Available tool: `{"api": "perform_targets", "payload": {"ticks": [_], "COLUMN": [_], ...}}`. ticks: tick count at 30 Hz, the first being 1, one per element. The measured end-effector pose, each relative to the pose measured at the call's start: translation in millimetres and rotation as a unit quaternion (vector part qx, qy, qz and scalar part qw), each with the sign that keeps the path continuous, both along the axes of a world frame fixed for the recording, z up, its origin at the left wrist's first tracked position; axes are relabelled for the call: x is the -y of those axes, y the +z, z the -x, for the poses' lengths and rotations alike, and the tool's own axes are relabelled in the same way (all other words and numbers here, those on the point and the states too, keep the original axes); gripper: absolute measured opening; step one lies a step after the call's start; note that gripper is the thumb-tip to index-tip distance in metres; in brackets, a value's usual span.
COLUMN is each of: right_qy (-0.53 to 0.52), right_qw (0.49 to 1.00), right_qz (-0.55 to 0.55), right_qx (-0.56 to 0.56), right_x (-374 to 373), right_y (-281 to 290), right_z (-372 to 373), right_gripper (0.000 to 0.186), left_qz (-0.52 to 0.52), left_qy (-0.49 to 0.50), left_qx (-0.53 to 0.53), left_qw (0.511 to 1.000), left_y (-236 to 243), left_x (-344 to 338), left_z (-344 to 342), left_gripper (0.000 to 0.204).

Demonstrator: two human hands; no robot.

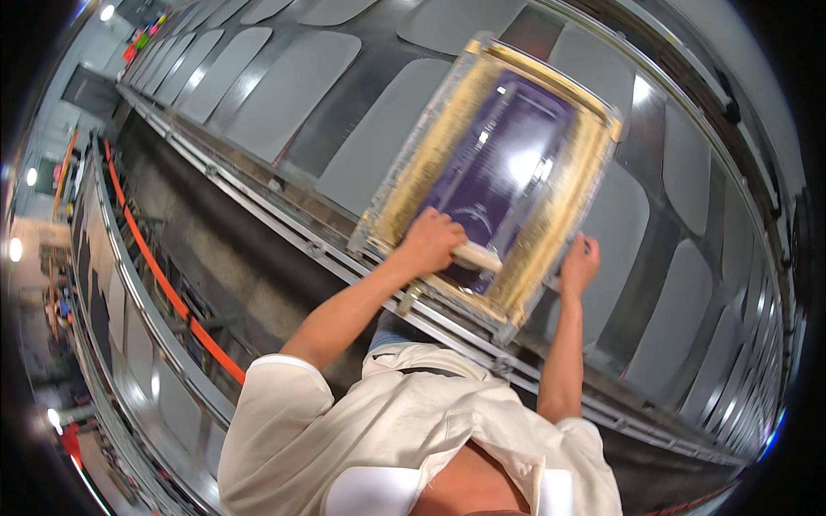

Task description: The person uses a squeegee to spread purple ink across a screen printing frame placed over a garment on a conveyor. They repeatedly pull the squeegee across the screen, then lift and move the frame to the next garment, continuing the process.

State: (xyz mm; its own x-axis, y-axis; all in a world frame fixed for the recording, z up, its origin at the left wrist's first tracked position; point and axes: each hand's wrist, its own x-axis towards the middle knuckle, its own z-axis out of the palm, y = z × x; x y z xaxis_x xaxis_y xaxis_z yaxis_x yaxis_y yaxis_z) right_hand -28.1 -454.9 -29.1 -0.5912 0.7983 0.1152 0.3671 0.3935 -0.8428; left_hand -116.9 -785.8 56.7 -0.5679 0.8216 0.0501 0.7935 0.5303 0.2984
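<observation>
Gripping a pale bar (pixel 478 256), the left hand (pixel 434 242) has its fingers closed around the bar's left end, inside the near end of the yellow-edged frame (pixel 594 142), over its purple panel (pixel 469 163). The left forearm slants across the frame's near side. Curled just beside the frame's right side, the right hand (pixel 579 265) may or may not hold its rim; I cannot tell.

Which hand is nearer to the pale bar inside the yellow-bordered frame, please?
Left. The left hand is gripping the pale bar at its left end. The right hand is beside the right edge of the frame, apart from the bar.
</observation>
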Motion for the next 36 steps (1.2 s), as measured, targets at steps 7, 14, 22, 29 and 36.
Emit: {"api": "perform_targets", "payload": {"ticks": [7,14,22,29,36], "right_qy": [-0.016,-0.043,-0.018,0.144,0.377], "right_qw": [0.997,0.998,0.986,0.985,0.906], "right_qz": [0.070,0.019,0.006,-0.036,-0.153], "right_qx": [-0.003,0.031,0.165,0.093,0.120], "right_x": [107,137,126,79,44], "right_y": [-2,20,22,58,109], "right_z": [89,106,106,203,383], "right_gripper": [0.029,0.028,0.030,0.032,0.043], "left_qz": [-0.034,-0.040,-0.061,-0.046,-0.047], "left_qy": [-0.025,-0.078,-0.093,-0.097,-0.091], "left_qx": [-0.040,-0.024,-0.043,-0.106,-0.008], "left_qw": [0.998,0.996,0.993,0.989,0.995], "left_y": [24,4,-18,-41,-6], "left_x": [147,192,108,-28,-104], "left_z": [54,60,163,362,447], "left_gripper": [0.048,0.057,0.050,0.040,0.024]}}
